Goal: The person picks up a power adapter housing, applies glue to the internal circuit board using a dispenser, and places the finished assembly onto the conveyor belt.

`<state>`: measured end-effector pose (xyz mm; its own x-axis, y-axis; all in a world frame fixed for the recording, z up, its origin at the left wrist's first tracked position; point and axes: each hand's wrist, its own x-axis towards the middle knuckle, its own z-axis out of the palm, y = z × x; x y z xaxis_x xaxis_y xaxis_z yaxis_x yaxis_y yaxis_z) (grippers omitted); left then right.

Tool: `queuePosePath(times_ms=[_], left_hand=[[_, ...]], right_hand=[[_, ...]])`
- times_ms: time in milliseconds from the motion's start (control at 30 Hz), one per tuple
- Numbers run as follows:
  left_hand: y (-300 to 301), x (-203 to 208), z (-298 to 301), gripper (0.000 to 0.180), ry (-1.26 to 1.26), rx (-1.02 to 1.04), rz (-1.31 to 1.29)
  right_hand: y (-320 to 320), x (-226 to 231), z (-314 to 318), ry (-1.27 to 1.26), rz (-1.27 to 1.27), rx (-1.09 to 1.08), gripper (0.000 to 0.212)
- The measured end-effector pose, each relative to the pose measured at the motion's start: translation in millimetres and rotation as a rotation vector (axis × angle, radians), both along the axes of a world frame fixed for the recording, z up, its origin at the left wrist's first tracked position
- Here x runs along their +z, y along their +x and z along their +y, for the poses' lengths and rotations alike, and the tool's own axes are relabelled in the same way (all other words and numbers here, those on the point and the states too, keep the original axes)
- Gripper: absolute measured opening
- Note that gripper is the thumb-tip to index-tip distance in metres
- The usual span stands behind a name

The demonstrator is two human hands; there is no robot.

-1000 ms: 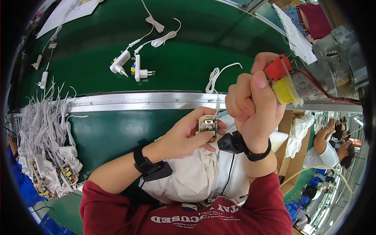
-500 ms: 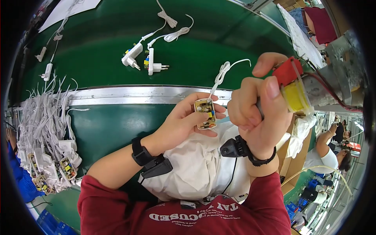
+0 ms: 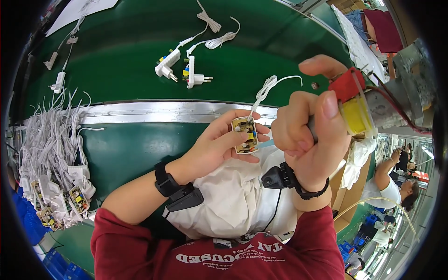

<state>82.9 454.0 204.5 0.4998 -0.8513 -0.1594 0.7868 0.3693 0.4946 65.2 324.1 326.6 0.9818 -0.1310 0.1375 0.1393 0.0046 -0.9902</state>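
My left hand [image 3: 219,147] holds a small open white charger half-shell with its circuit board [image 3: 245,135] facing up; a white cord [image 3: 267,87] runs up from it. My right hand [image 3: 310,135] is wrapped round the grip of a hanging power screwdriver [image 3: 373,105] with a red and yellow collar, its tip just right of the board. A black band sits on each wrist. A white cloth [image 3: 233,200] lies over my lap under both hands.
Two white plug adapters with cords [image 3: 186,70] lie on the green belt [image 3: 121,51]. A metal rail [image 3: 154,112] crosses in front. A heap of white cords and open boards [image 3: 51,172] sits at left. Other people work at right [image 3: 396,186].
Both hands have shifted slightly right and up. The adapters on the belt have drifted to the right. The board stays in my left hand, the screwdriver in my right.
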Motion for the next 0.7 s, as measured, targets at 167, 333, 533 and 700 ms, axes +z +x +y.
queuePosePath(times_ms=[167, 333, 533, 700], left_hand=[[-2.9, -1.0, 1.8, 0.038, -0.145, -0.019, 0.208], [-1.3, 1.1, 5.0, 0.038, -0.205, -0.043, 0.26], [0.3, -5.1, 13.1, 0.038, -0.254, -0.065, 0.269], [2.2, -2.1, 17.9, 0.038, -0.268, -0.068, 0.229]], right_hand=[[-4.3, -3.7, 5.8, -0.022, -0.033, 0.017, 0.032], [-3.4, -7.5, 5.4, -0.039, -0.062, 0.097, 0.032], [-0.6, -9.9, 8.7, -0.037, -0.074, 0.18, 0.033], [-0.9, -9.2, 15.7, -0.008, -0.054, 0.144, 0.035]])
